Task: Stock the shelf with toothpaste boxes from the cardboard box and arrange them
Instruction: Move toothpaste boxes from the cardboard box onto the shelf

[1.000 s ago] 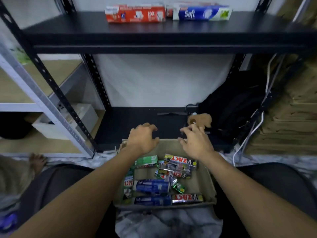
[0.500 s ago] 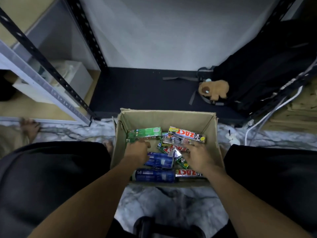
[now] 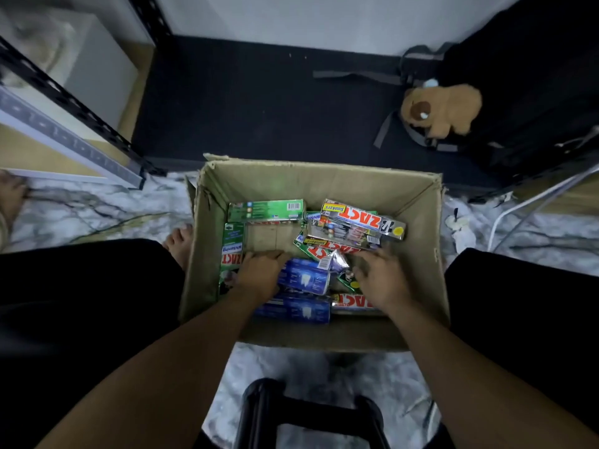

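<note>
Two hands in one open cardboard box (image 3: pixel 324 183) of toothpaste boxes.

The cardboard box sits on the marble-patterned floor (image 3: pixel 97 209) between the person's knees and holds every toothpaste box in view. Two blue boxes (image 3: pixel 304 280) lie at 6 o'clock in it. One green box (image 3: pixel 265 210) lies at 11 o'clock and another (image 3: pixel 231 251) at 9 o'clock. The glossy silver-and-red boxes (image 3: pixel 363 218) overlap from 1 to 5 o'clock, so their count cannot be told. The left hand (image 3: pixel 259 273) rests on the upper blue box with its fingers bent over the end; whether it grips cannot be told. The right hand (image 3: pixel 379 280) lies spread on the pile, grasping nothing. Around the box are a black shelf board (image 3: pixel 259 102) at 12 o'clock, a brown plush toy (image 3: pixel 444 108) at 1 o'clock and a black stool (image 3: pixel 308 413) at 6 o'clock.
</note>
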### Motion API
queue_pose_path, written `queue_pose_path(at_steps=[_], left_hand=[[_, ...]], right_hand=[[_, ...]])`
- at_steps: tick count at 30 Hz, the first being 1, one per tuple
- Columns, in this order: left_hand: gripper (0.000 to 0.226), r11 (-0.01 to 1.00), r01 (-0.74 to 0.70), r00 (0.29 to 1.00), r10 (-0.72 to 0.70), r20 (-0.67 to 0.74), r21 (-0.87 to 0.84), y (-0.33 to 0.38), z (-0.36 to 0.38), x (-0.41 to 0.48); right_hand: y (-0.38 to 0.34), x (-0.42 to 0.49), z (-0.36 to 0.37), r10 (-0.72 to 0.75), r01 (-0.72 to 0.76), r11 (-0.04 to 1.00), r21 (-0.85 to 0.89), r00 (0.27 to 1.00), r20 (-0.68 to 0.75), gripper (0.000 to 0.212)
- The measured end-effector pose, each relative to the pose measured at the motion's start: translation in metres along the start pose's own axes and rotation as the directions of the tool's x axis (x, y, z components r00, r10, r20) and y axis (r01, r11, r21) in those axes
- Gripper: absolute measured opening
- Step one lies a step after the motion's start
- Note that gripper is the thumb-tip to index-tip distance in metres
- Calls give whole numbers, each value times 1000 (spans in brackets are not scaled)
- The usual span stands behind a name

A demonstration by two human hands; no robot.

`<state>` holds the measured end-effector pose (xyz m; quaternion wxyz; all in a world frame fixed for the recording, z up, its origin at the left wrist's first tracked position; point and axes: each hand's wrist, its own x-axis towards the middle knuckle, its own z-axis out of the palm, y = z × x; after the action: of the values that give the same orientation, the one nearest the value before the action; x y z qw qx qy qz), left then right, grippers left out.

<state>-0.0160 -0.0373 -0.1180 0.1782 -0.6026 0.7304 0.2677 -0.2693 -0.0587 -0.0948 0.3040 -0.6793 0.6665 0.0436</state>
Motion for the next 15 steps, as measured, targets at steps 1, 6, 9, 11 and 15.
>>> queue_pose_path(at_steps=[1, 6, 9, 11, 15], left_hand=[[83, 1000, -7, 1000, 7, -1, 4, -2, 1, 3], [78, 997, -31, 999, 29, -34, -75, -14, 9, 11], [67, 994, -50, 996, 42, -79, -101, -19, 10, 10], [63, 990, -56, 992, 41, -117, -133, -21, 10, 9], [62, 980, -45, 985, 12, -170, -192, -21, 10, 12]], right_hand=[[2, 2, 1, 7, -7, 1000, 8, 1000, -15, 35], [8, 9, 6, 31, -27, 998, 54, 996, -78, 34], [10, 12, 8, 46, -39, 997, 70, 994, -96, 34], [10, 12, 9, 54, -46, 996, 71, 993, -105, 34], [7, 18, 7, 42, -30, 996, 81, 988, -147, 36]])
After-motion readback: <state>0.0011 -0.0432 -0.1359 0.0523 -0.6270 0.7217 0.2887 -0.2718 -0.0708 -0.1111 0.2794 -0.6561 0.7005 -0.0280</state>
